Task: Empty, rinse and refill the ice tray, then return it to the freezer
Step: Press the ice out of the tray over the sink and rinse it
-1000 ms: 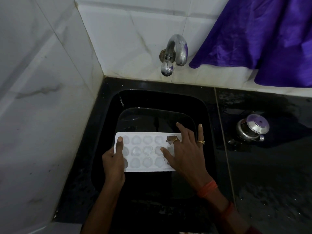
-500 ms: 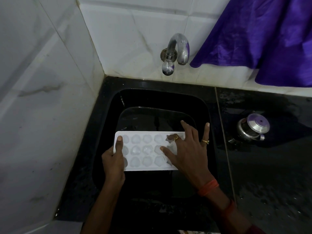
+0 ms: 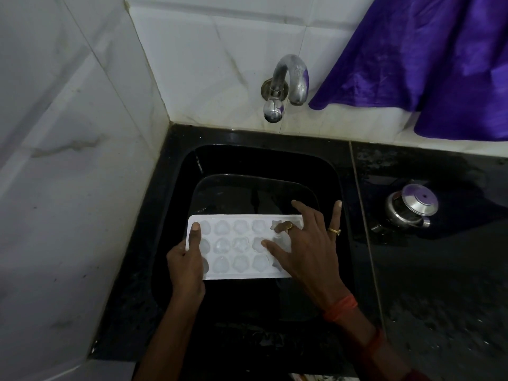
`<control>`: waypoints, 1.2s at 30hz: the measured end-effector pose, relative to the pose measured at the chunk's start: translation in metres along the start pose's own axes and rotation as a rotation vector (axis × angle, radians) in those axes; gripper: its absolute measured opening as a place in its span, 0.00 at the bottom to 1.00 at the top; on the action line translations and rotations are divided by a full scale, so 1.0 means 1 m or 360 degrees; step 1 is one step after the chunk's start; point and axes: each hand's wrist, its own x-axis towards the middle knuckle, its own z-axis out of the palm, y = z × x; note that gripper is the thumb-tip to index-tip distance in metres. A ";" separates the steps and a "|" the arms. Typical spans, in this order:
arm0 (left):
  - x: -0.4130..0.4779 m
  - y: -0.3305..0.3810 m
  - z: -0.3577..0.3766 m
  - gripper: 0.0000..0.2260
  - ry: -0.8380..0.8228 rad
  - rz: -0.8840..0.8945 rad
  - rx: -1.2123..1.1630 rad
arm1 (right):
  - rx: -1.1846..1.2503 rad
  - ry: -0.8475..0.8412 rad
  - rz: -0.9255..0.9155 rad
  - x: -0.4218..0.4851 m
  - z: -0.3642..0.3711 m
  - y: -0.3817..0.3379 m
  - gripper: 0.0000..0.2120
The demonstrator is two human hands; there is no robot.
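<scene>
Ice tray (image 3: 239,247), white, with three rows of rounded cells, was held level above the black sink (image 3: 170,193), its long side running from left to right. On the far left stood a pale tiled wall (image 3: 68,160).

The left hand (image 3: 185,268) came up from the lower edge of the view with the forearm almost straight. Its thumb (image 3: 195,233) lay flat on top of the tray's left end, pointing away from the person. The other fingers went under the tray and were hidden, so only the thumb side of this grip could be seen. It was a closed grip, clamping the left end of the tray.

Above the sink, a curved metal tap (image 3: 290,78) came out of the back wall.

The right hand (image 3: 308,251) entered from the lower right, the wrist wearing an orange band (image 3: 342,305). The palm faced down and the fingers were spread wide over the right end of the tray, which they covered. The thumb tip touched the middle row, one ringed finger bent down onto the far row, and two long fingers reached past the far edge. This grip was open, resting on the tray and not closed around it. Whether the cells held ice was hard to make out.

Further right, a steel pot (image 3: 412,207) with a lid stood on the dark counter (image 3: 439,284), and a purple cloth (image 3: 426,64) hung above it, cut off by the frame.
</scene>
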 end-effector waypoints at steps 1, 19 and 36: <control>0.000 0.000 0.000 0.18 -0.0003 -0.0003 -0.0004 | -0.0008 -0.0020 -0.0007 0.000 0.000 0.000 0.19; -0.004 0.004 0.001 0.16 -0.0035 0.0021 -0.0024 | 0.0041 0.0235 -0.0046 -0.008 0.002 -0.001 0.17; -0.009 0.004 -0.001 0.16 -0.0028 0.0014 0.0031 | 0.0153 -0.0023 -0.0196 -0.010 0.011 -0.013 0.20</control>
